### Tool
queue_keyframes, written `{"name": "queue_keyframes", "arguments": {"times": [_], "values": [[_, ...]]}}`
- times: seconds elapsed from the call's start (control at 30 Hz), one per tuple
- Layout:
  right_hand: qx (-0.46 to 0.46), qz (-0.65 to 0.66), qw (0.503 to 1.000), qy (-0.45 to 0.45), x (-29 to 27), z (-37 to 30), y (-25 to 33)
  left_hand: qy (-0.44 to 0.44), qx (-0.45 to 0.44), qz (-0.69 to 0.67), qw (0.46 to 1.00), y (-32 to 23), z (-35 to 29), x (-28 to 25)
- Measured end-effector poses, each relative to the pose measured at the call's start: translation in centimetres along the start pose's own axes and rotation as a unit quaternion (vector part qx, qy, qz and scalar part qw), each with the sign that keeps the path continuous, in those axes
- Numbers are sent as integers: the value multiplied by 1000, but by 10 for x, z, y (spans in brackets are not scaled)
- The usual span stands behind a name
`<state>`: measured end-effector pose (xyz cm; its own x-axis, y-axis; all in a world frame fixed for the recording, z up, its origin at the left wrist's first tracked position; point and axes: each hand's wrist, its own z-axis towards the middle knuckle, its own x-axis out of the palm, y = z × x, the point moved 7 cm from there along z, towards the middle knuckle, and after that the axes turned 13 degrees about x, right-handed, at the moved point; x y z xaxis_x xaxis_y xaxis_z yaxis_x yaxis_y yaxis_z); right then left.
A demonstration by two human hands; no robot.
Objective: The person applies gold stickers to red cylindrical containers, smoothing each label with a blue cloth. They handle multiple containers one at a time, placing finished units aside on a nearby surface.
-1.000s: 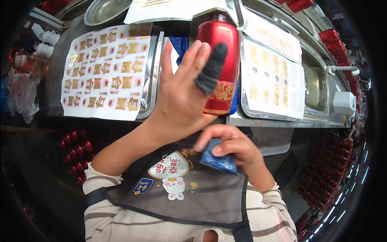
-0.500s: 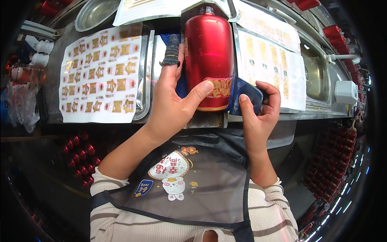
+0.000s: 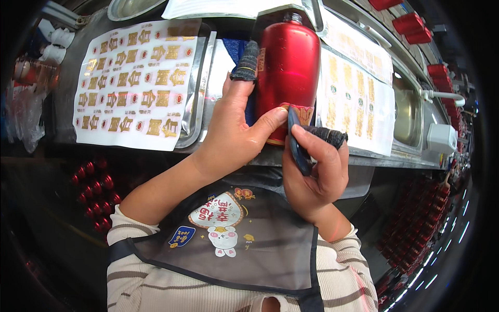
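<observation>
A glossy red bottle [image 3: 287, 67] with a bare threaded neck lies with its base toward me. My left hand [image 3: 228, 127] grips its left side, a dark finger cot on one finger, the thumb pressing near the base. Beside that thumb a gold-and-red decal [image 3: 306, 112] sits on the bottle's lower part. My right hand [image 3: 319, 179], also with a dark finger cot, is closed on a flat dark blue scraper [image 3: 299, 151]. The scraper's upper edge touches the decal just right of my left thumb and hides part of it.
A white sheet of gold decals [image 3: 112, 70] lies over a metal tray [image 3: 200, 112] on the left. More decal sheets [image 3: 382, 104] are on the right, before a metal sink [image 3: 408, 112] and a white jug [image 3: 442, 138]. Blue cloth [image 3: 235, 49] lies behind the bottle. Red bottles [image 3: 416, 218] stand below.
My right hand has swung the scraper leftward from the bottle's right edge onto the decal, turning it edge-on. The bottle appears further right in view, my left hand still holding it.
</observation>
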<state>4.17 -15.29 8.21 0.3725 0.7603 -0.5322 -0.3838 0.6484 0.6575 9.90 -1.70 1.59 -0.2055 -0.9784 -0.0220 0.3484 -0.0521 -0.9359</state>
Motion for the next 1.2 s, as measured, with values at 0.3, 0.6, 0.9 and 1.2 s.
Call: {"name": "queue_keyframes", "arguments": {"times": [0.3, 0.6, 0.9, 1.2], "values": [[-140, -59, 980, 130, 13, 5, 21, -107, -55, -196, 973, 6, -4, -18], [-17, 16, 988, 151, -22, 6, 0, -56, -42, 52, 996, 6, 6, -2], [133, 83, 987, 16, -33, 14, -37, 28, -7, 87, 996, -1, 4, 0], [-102, -74, 991, 54, 1, 18, 5, -44, -26, -34, 998, 10, -9, -5]]}}
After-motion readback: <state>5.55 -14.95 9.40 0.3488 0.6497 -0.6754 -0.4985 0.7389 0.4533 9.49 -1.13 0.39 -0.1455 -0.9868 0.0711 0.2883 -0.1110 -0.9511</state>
